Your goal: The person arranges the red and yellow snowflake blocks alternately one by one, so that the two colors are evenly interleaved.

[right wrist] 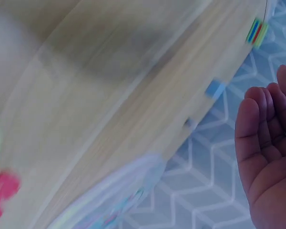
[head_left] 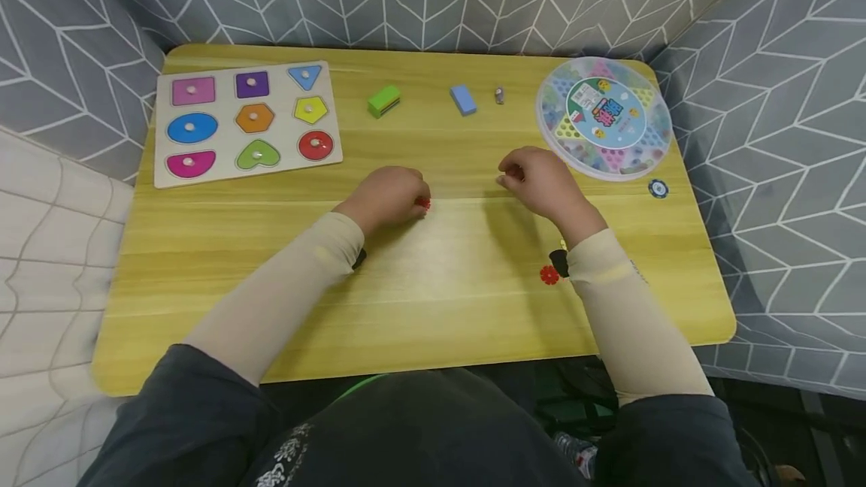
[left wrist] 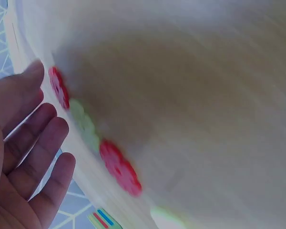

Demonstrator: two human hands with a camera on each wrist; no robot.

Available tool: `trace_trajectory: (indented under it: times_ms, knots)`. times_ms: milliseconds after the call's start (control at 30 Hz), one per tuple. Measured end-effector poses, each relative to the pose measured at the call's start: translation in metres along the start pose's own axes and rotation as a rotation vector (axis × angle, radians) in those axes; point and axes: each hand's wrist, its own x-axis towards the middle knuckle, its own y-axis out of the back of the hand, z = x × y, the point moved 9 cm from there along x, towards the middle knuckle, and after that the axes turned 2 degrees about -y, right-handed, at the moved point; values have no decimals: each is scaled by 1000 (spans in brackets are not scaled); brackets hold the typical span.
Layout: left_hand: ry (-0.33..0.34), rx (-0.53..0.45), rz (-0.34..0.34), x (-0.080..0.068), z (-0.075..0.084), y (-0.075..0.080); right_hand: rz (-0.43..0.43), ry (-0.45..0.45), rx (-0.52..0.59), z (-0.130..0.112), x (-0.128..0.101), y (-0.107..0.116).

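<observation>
Both hands hover low over the middle of the yellow wooden table (head_left: 433, 307). My left hand (head_left: 392, 198) is palm down with a small red flower-shaped piece (head_left: 422, 204) at its fingertips. In the left wrist view its fingers (left wrist: 35, 138) are relaxed and hold nothing, beside a blurred row of red (left wrist: 119, 167) and green (left wrist: 85, 125) flower pieces on the table. My right hand (head_left: 531, 177) is loosely curled, and the right wrist view shows its palm (right wrist: 269, 143) empty. A reddish spot shows at its fingertips in the head view, but I cannot tell what it is. Another red flower piece (head_left: 549, 275) lies by my right forearm.
A shape puzzle board (head_left: 246, 122) lies at the back left. A green block (head_left: 383, 101), a blue block (head_left: 463, 99) and a tiny object (head_left: 499, 95) sit along the back. A round clear game box (head_left: 604, 116) stands at the back right, with a blue chip (head_left: 658, 188) in front of it.
</observation>
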Motion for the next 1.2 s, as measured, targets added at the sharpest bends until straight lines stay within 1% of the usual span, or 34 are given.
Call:
trace_trajectory:
  times_ms: [67, 200, 300, 400, 500, 567, 767, 933, 1033, 1200]
  knots:
    - [-13, 20, 0, 6, 5, -3, 3, -32, -2, 17, -8, 8]
    - [-19, 44, -6, 15, 12, -7, -41, -99, -31, 52, -29, 17]
    - [-19, 50, -9, 14, 12, -6, -118, -130, -77, 69, -43, 13]
    - [-19, 45, -10, 12, 11, -5, -210, -142, -120, 80, -56, 2]
    - [-15, 37, -9, 11, 10, -4, -274, -135, -151, 85, -67, -10]
    - [-13, 36, -3, 11, 10, -4, -291, -117, -177, 87, -72, -15]
    - [-22, 20, 9, 13, 12, -4, -294, -44, -231, 92, -80, -20]
    - [-22, 12, 15, 14, 12, -5, -282, -7, -241, 94, -81, -22]
    - [-17, 16, 18, 13, 10, -5, -279, -4, -236, 95, -79, -23]
    - [-22, 27, 8, 12, 10, -6, -298, 3, -233, 96, -76, -26]
